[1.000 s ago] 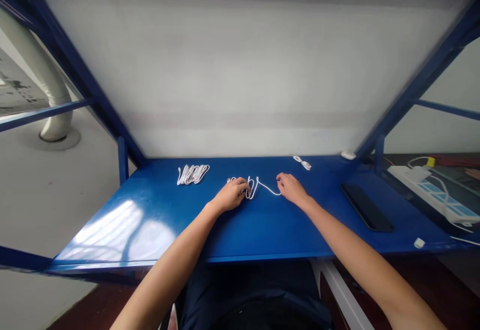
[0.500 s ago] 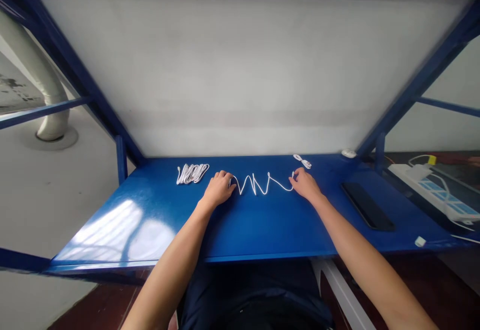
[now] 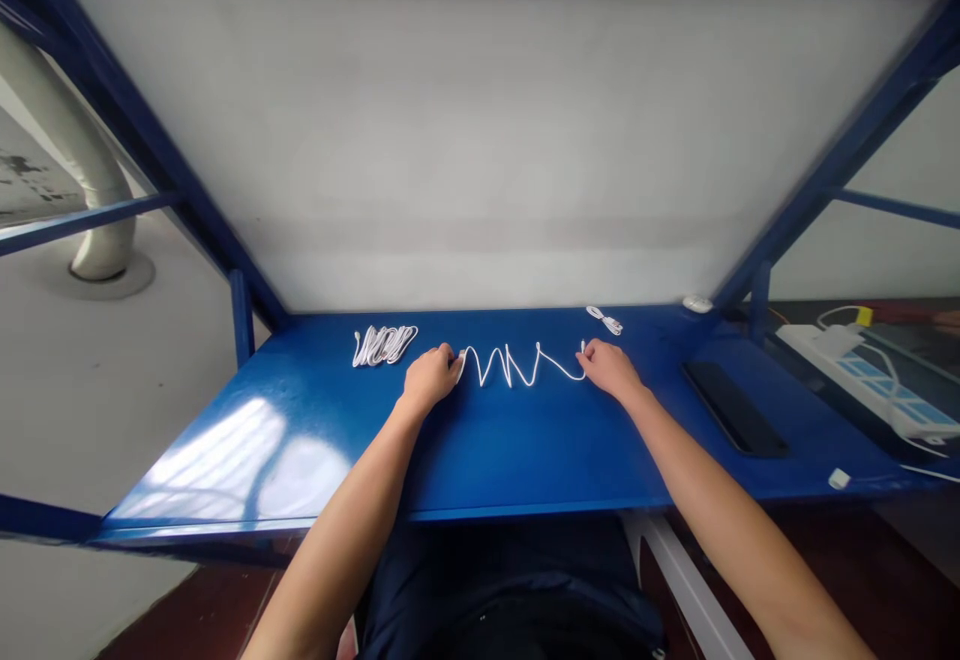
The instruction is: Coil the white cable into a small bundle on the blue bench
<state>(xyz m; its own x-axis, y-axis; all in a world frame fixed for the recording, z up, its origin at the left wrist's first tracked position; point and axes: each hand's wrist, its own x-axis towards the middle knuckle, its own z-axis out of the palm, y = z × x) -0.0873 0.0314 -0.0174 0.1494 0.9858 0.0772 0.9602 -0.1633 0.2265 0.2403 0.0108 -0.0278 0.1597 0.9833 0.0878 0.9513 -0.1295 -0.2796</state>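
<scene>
Stretched in zigzags across the centre of the frame on a blue table, a thin white cable, pinched at either end by left hand and right hand; likely light, limp, best gripped at its ends.

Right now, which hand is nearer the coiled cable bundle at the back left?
Left. The left hand sits just right of the bundle; the right hand is much farther right.

The blue worktop carries a zigzag white cable at mid-far, a bundled cable far left, a small coil far right — and a black slab right.
</scene>
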